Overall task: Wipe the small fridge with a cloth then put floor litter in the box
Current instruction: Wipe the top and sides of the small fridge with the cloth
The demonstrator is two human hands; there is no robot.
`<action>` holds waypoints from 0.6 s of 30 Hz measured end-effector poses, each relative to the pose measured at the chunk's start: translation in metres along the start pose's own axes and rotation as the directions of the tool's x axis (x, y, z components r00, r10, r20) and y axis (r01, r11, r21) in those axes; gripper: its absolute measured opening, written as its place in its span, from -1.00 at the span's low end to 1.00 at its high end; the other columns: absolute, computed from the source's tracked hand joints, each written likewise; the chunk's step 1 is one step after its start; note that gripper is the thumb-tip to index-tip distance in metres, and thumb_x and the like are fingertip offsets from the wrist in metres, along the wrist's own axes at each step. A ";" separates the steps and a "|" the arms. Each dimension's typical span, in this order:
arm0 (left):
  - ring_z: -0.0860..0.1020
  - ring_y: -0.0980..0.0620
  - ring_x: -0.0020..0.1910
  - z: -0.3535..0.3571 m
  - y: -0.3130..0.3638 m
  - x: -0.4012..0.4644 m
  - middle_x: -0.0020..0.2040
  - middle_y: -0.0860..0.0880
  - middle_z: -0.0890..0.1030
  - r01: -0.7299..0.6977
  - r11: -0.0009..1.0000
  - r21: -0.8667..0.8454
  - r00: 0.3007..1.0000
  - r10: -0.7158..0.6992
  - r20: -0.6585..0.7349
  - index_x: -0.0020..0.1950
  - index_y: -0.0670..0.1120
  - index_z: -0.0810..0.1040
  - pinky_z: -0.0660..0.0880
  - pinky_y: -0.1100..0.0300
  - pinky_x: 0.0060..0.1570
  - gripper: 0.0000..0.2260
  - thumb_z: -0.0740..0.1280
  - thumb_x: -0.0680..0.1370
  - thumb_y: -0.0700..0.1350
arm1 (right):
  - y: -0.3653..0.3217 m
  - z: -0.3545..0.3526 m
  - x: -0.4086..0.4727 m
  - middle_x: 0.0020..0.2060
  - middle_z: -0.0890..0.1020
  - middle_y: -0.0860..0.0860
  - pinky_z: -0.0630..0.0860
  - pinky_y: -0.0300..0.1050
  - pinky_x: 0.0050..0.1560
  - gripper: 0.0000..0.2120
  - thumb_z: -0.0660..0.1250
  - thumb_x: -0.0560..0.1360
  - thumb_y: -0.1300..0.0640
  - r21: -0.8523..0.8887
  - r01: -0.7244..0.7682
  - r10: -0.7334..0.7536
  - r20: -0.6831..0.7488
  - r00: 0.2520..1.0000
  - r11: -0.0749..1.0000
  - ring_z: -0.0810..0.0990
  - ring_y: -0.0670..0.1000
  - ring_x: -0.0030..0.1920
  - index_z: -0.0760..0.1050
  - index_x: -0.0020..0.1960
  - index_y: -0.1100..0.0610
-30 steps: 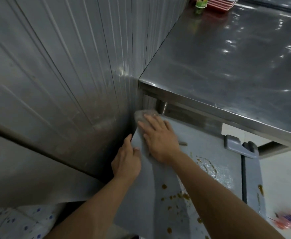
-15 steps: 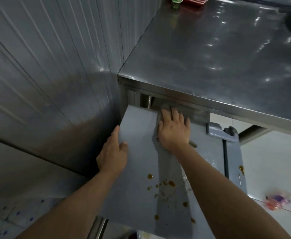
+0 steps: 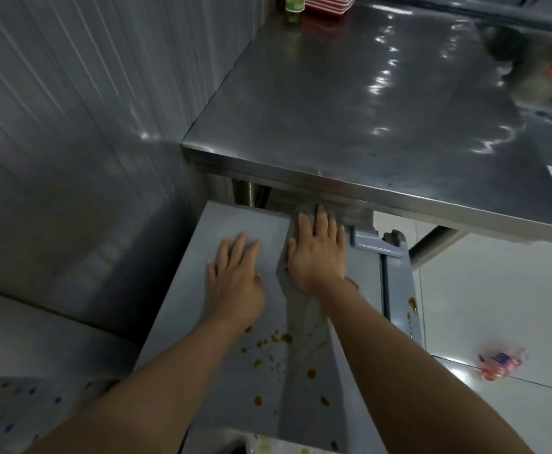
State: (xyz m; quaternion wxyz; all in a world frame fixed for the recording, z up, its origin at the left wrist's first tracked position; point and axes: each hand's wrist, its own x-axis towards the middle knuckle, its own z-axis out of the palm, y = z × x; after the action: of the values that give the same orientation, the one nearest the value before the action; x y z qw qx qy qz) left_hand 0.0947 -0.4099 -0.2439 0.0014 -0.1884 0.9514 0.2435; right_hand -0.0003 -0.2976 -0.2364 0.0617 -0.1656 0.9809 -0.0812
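In the head view, the grey top of the small fridge (image 3: 235, 224) is seen from above, filling the lower middle of the frame, with its far edge tucked under the front edge of a steel table (image 3: 366, 103). The right hand (image 3: 317, 253) is laid flat on a grey cloth (image 3: 297, 213), which is spread near the far edge of the fridge top at about 12 o'clock from the frame's centre; the fingers (image 3: 322, 221) are stretched out straight and pressed down on the fabric, not curled round it. A folded part of the cloth is seen past the fingertips and along the thumb side of the hand. Just beside it, at 9 o'clock from the right hand, the left hand (image 3: 235, 280) is rested palm-down on the bare fridge top, its fingers extended and relaxed, with nothing held. Brown spots (image 3: 274, 342) are scattered over the near part of the fridge top, at 6 o'clock from the hands, between the two forearms. A grey plastic hinge piece (image 3: 376, 244) is seen at 3 o'clock from the right hand, at the fridge's right corner. On the pale tiled floor (image 3: 497, 290), at 4 o'clock in the frame, a crumpled pink and clear wrapper (image 3: 500, 363) is lying well apart from the fridge. A ribbed metal wall (image 3: 71, 109) is seen at 10 o'clock. At the far end of the table, at 12 o'clock, a stack of red trays (image 3: 323, 3) and a small green bottle (image 3: 293, 4) are standing just beside each other.
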 end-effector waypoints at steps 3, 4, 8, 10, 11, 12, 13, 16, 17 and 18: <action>-0.14 -0.03 0.53 0.003 0.006 -0.001 0.56 0.01 -0.09 0.037 0.999 -0.008 0.999 -0.037 -0.006 0.52 0.01 0.06 -0.09 -0.04 0.48 -0.43 0.10 0.54 -0.28 | 0.007 0.005 -0.031 0.53 -0.16 0.14 -0.26 0.06 0.47 -0.44 -0.11 0.61 -0.08 0.006 0.004 -0.004 -0.037 0.999 1.000 -0.21 0.14 0.53 -0.15 0.54 0.07; -0.13 -0.04 0.53 0.002 0.008 -0.001 0.56 -0.02 -0.08 0.033 0.999 -0.010 0.999 -0.033 -0.010 0.52 -0.03 0.05 -0.08 -0.02 0.49 -0.43 0.09 0.53 -0.30 | 0.011 0.008 -0.052 0.53 -0.17 0.14 -0.29 0.05 0.46 -0.44 -0.12 0.61 -0.08 0.010 0.001 0.000 -0.080 0.997 1.000 -0.23 0.13 0.52 -0.15 0.54 0.07; -0.06 0.00 0.53 0.006 0.029 0.001 0.56 -0.06 -0.01 -0.086 0.994 -0.071 0.996 0.087 0.023 0.52 -0.09 0.07 -0.06 0.03 0.49 -0.41 0.07 0.50 -0.36 | 0.024 0.008 -0.087 0.53 -0.21 0.14 -0.41 0.02 0.41 -0.43 -0.15 0.60 -0.09 -0.030 0.003 -0.005 -0.066 0.998 1.000 -0.31 0.12 0.51 -0.17 0.54 0.11; -0.04 0.04 0.53 0.011 0.039 0.001 0.55 -0.03 0.02 -0.175 0.979 -0.107 0.981 0.182 0.061 0.51 -0.04 0.13 -0.07 0.00 0.49 -0.39 0.09 0.48 -0.38 | 0.026 0.004 -0.065 0.52 -0.20 0.16 -0.39 0.03 0.44 -0.43 -0.15 0.61 -0.06 -0.059 -0.013 0.010 -0.053 0.999 0.998 -0.31 0.13 0.51 -0.17 0.54 0.16; -0.04 0.06 0.53 0.014 0.040 0.001 0.56 -0.01 0.02 -0.193 0.975 -0.111 0.977 0.201 0.070 0.50 0.00 0.15 -0.09 0.00 0.49 -0.38 0.09 0.47 -0.39 | 0.028 0.000 -0.049 0.53 -0.18 0.16 -0.37 0.04 0.45 -0.43 -0.14 0.61 -0.04 -0.068 -0.019 0.015 -0.056 0.998 0.997 -0.30 0.14 0.51 -0.15 0.54 0.18; -0.05 0.08 0.53 0.016 0.039 0.002 0.56 0.01 0.01 -0.198 0.974 -0.109 0.976 0.207 0.074 0.50 0.03 0.15 -0.12 0.00 0.49 -0.36 0.10 0.46 -0.40 | 0.030 -0.004 -0.035 0.53 -0.14 0.17 -0.34 0.05 0.47 -0.43 -0.13 0.61 -0.03 -0.078 -0.022 0.017 -0.059 0.998 0.997 -0.26 0.15 0.52 -0.11 0.54 0.19; -0.06 0.09 0.52 0.018 0.037 0.003 0.56 0.02 0.00 -0.197 0.975 -0.106 0.976 0.206 0.078 0.50 0.05 0.15 -0.13 0.01 0.49 -0.35 0.09 0.46 -0.41 | 0.034 -0.008 -0.022 0.53 -0.08 0.19 -0.31 0.07 0.48 -0.44 -0.11 0.60 -0.02 -0.092 -0.025 0.019 -0.061 0.998 0.995 -0.21 0.17 0.52 -0.07 0.53 0.20; -0.05 0.10 0.52 0.019 0.032 0.007 0.56 0.03 0.01 -0.187 0.976 -0.113 0.974 0.198 0.105 0.50 0.06 0.16 -0.10 0.00 0.49 -0.36 0.07 0.47 -0.41 | 0.045 -0.011 -0.006 0.51 0.04 0.20 -0.20 0.08 0.50 -0.46 -0.06 0.60 -0.01 -0.073 -0.005 0.000 -0.078 0.997 0.997 -0.08 0.19 0.52 0.03 0.51 0.20; -0.04 0.10 0.52 0.019 0.033 0.008 0.56 0.02 0.02 -0.181 0.977 -0.111 0.974 0.194 0.113 0.49 0.06 0.17 -0.07 -0.02 0.49 -0.36 0.07 0.47 -0.40 | 0.049 -0.009 -0.011 0.52 0.03 0.19 -0.20 0.07 0.50 -0.46 -0.06 0.60 -0.01 -0.044 0.010 -0.014 -0.080 0.997 0.999 -0.10 0.18 0.52 0.02 0.52 0.19; -0.04 0.09 0.52 0.019 0.034 0.008 0.56 0.02 0.02 -0.175 0.979 -0.107 0.975 0.187 0.118 0.49 0.06 0.18 -0.05 -0.03 0.48 -0.36 0.08 0.47 -0.40 | 0.052 -0.007 -0.019 0.53 0.00 0.17 -0.22 0.06 0.50 -0.46 -0.08 0.61 -0.01 -0.015 0.029 -0.030 -0.085 0.996 0.999 -0.14 0.16 0.53 -0.01 0.53 0.18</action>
State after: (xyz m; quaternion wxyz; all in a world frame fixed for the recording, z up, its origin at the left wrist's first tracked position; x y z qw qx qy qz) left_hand 0.0731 -0.3768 -0.2459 0.0308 -0.0847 0.9498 0.2994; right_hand 0.0005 -0.2423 -0.2373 0.0176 -0.1771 0.9806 -0.0823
